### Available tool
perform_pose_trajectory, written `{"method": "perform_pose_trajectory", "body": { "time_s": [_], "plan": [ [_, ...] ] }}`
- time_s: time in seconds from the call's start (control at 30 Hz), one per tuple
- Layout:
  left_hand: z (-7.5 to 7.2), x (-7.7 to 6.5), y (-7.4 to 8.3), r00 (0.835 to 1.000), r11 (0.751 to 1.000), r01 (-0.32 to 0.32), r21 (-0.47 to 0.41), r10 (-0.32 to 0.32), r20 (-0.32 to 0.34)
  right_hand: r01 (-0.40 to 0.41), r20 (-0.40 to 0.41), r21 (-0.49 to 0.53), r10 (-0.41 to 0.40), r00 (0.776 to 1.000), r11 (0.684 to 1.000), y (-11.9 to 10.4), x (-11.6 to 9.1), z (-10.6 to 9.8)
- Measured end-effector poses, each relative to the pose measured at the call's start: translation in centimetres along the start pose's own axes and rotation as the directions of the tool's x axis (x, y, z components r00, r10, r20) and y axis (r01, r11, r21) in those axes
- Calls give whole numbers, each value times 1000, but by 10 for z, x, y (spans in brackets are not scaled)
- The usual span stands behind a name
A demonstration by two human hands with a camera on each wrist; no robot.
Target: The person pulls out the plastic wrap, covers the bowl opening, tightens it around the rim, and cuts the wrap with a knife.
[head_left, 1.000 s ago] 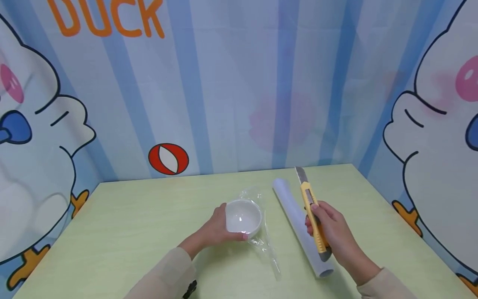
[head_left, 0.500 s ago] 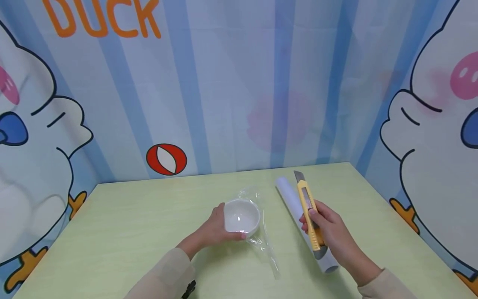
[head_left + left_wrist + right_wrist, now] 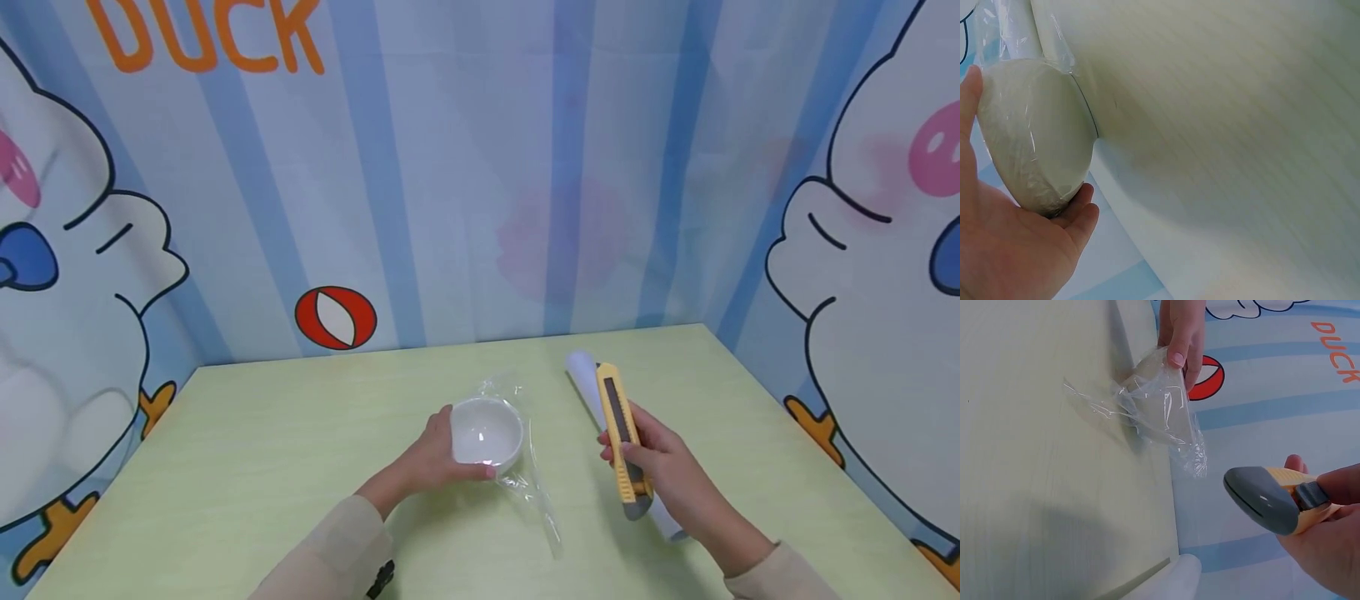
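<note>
A white bowl [image 3: 487, 433] in a clear plastic bag [image 3: 536, 500] is gripped at its left side by my left hand [image 3: 442, 458]. In the left wrist view the bowl [image 3: 1038, 131] lies between thumb and fingers, its plastic stretched over the mouth. My right hand [image 3: 667, 454] holds a yellow utility knife [image 3: 618, 425], apart from the bowl. Hardly any blade shows at its upper end. In the right wrist view the thumb presses the dark slider [image 3: 1311, 495] close to the grey end cap [image 3: 1260, 499].
A white roll [image 3: 585, 379] lies on the pale green table [image 3: 300, 458], partly behind the right hand and knife. A blue striped cloth [image 3: 465, 167] with cartoon ducks hangs around the back and sides. A small black object [image 3: 381, 579] sits beside the left sleeve.
The knife's blade has drawn back into the handle as its slider moved toward the end cap. The white roll has shifted to the right. The left hand and bowl stay in place.
</note>
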State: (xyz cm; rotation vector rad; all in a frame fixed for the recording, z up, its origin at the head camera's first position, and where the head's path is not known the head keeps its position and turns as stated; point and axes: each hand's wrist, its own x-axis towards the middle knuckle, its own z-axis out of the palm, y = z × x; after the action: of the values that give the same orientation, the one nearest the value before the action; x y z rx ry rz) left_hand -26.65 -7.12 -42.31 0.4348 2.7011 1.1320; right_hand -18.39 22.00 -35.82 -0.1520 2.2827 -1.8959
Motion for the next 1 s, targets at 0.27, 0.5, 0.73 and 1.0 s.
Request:
{"method": "perform_pose_trajectory", "body": {
  "time_s": [0.27,0.5,0.73,1.0],
  "plan": [
    [0,-1,0,1000,1000,6,-1,-6,4,-33,60,18,32,998,999,0,-3,-2],
    [-1,-2,2,1000,1000,16,3,-16,8,-49,67,-2,49,997,999,-1,-4,-5],
    [-1,-3,4,1000,1000,14,-10,-14,7,-72,45,-50,74,996,996,-3,-3,-12],
    [-1,-3,4,1000,1000,5,-5,-5,9,-133,-16,-80,132,991,988,-4,2,-40]
  ]
}}
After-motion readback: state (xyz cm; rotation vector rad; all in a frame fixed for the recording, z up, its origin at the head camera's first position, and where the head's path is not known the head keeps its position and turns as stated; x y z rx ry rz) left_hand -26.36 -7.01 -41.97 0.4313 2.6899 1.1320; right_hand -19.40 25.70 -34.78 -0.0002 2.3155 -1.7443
